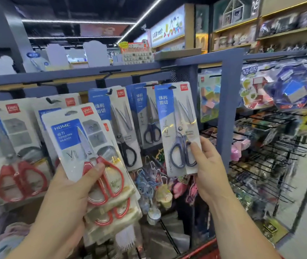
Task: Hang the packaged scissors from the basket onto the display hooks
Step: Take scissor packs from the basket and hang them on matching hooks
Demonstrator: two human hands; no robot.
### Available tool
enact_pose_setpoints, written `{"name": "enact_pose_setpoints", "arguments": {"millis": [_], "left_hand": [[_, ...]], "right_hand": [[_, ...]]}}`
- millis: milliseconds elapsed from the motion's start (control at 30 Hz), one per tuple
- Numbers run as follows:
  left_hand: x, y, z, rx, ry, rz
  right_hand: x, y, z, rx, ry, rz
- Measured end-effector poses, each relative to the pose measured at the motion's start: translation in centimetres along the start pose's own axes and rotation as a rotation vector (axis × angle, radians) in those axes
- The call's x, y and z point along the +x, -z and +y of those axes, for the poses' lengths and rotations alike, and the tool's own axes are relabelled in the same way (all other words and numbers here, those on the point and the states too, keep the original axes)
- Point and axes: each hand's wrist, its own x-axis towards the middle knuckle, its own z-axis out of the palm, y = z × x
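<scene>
Hanging step in progress: the right hand pinches the lower edge of the grey-handled scissors pack, its hang hole raised to the display hooks, while the left hand grips stacked red-handled packs; the next move calls for seating the hole fully before release.

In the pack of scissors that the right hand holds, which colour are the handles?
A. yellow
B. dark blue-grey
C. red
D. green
B: the right hand pinches the lower edge of the blue-grey scissors pack, whose handles are dark blue-grey, while the red-handled scissors packs are in the left hand.
</scene>
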Motion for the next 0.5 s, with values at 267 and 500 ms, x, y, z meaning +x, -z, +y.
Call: {"name": "enact_pose_setpoints", "arguments": {"millis": [267,500], "left_hand": [[1.0,-1.7,0.0,-0.016,-0.020,-0.024],[1.1,-2.1,-0.1,0.005,-0.035,-0.002]], "right_hand": [[1.6,-0.5,1.8,0.018,0.021,-0.091],[2.5,-0.8,1.7,0.060,0.030,-0.067]]}}
